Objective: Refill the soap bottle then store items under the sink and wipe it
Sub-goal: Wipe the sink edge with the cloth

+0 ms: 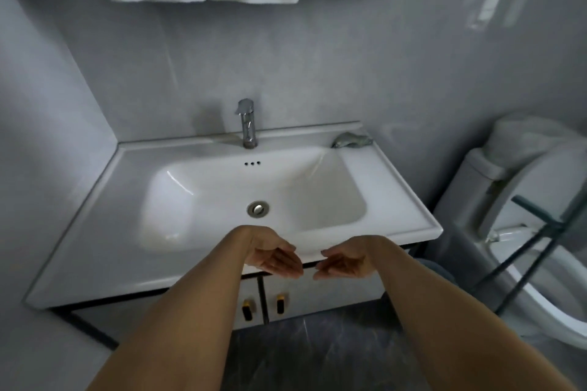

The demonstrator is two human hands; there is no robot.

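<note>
The fingers (290, 265) are relaxed, almost straight, and hold nothing. My left hand (276, 259) and right hand (341, 263) hover near each other, just in front of the front edge of the sink (397, 190). I see no soap bottle, and the cabinet doors (317, 295) are closed, so refilling and storing seem done. The cloth (352, 140) lies at the back right corner; whether wiping is left I cannot tell. The toilet (524, 200) and a rack (533, 251) crowd the right side.

Nothing legible noted: no text, label, brand or number readable on sink (397, 197), faucet (248, 127) or cabinet doors (320, 298).
</note>
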